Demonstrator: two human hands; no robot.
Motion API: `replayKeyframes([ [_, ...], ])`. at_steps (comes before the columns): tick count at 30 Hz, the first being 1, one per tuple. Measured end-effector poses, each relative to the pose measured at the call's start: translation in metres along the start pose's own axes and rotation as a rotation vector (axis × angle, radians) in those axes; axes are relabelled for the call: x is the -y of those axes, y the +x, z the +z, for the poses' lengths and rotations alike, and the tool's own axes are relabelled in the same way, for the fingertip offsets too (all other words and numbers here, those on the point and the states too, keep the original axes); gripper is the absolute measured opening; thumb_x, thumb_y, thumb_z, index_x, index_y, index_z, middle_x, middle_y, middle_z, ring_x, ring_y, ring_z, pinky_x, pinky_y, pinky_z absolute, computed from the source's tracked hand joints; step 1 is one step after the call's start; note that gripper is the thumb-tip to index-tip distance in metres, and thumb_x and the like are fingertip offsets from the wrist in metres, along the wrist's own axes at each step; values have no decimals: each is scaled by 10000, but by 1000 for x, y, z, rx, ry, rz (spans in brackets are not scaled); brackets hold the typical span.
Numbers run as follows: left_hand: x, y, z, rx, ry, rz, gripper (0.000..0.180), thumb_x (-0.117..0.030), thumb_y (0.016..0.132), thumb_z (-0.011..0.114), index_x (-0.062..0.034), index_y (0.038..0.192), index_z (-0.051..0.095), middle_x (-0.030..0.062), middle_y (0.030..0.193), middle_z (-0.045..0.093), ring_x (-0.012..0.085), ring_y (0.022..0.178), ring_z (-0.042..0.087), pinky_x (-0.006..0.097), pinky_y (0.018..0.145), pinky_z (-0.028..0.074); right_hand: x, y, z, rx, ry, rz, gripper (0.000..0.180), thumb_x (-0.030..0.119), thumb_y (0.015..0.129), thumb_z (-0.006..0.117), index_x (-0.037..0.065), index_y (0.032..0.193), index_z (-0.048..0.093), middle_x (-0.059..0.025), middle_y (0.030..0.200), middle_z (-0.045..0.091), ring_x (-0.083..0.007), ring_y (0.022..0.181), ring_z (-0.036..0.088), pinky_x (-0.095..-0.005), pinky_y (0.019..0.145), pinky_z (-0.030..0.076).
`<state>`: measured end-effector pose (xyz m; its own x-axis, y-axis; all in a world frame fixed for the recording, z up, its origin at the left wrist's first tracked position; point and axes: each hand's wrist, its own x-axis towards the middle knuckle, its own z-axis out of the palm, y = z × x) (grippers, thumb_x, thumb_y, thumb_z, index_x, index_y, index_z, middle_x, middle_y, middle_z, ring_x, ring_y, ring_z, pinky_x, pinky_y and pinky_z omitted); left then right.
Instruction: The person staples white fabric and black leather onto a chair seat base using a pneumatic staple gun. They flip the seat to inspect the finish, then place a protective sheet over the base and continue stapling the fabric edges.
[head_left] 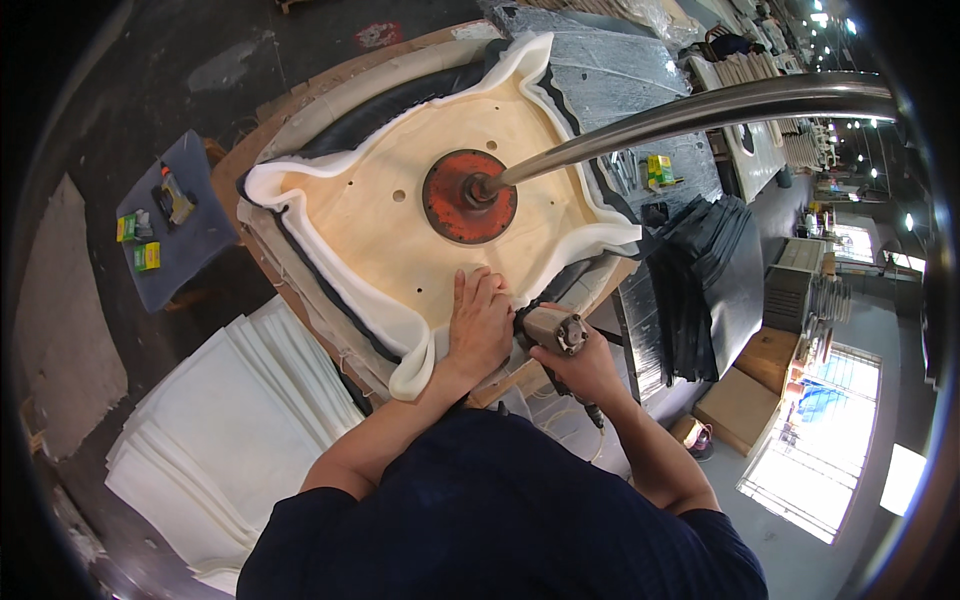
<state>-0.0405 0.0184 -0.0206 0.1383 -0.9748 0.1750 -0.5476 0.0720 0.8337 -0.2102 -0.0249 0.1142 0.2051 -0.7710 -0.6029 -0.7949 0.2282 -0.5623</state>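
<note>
A plywood panel [345, 235] lies in front of me, its edges wrapped with white padding [350, 290] and black cover material. A red round plate [445, 215] at the end of a metal pole presses on its middle. My left hand [482, 325] is at the panel's near edge, fingers bent over the padding and fingertips on the wood. What lies beneath that palm is hidden. My right hand [592, 368] grips a staple gun [555, 330], its nose close to the padding just right of my left hand.
The metal pole [700, 120] slants in from the upper right. White foam sheets [230, 420] are stacked at lower left. A small stand [185, 250] at left bears yellow-green boxes and a tool. Black sheets [705, 290] are piled on the right-hand table, with another yellow-green box [660, 170] nearby.
</note>
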Motion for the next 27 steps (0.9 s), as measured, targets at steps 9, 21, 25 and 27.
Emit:
replayKeyframes([
  [9,-3,-12,-30,201,104,-97,653,-190,920,803,-15,1508,580,188,1673,407,449,1649,265,652,1354,174,7,5,-5,21,102,73,655,144,901,904,115,1508,662,-55,1053,818,-121,759,740,-321,698,609],
  [21,-9,-10,-13,155,219,-143,770,-368,973,779,-157,1657,498,134,1822,266,435,1697,185,631,1366,126,3,-16,-11,16,127,86,711,119,921,887,144,1581,624,-12,978,770,-66,668,632,-270,618,555],
  [25,-8,-10,-8,123,214,-151,722,-332,976,768,-169,1636,527,118,1810,294,419,1689,220,629,1363,141,1,-14,-11,45,88,62,706,124,916,889,142,1574,632,-10,963,773,-66,674,634,-278,620,554],
  [27,-7,-9,-8,112,210,-152,701,-319,978,761,-169,1626,539,115,1803,308,417,1685,234,629,1361,144,2,-13,-10,55,91,42,703,131,914,892,142,1569,636,-11,954,774,-68,675,635,-284,623,555],
])
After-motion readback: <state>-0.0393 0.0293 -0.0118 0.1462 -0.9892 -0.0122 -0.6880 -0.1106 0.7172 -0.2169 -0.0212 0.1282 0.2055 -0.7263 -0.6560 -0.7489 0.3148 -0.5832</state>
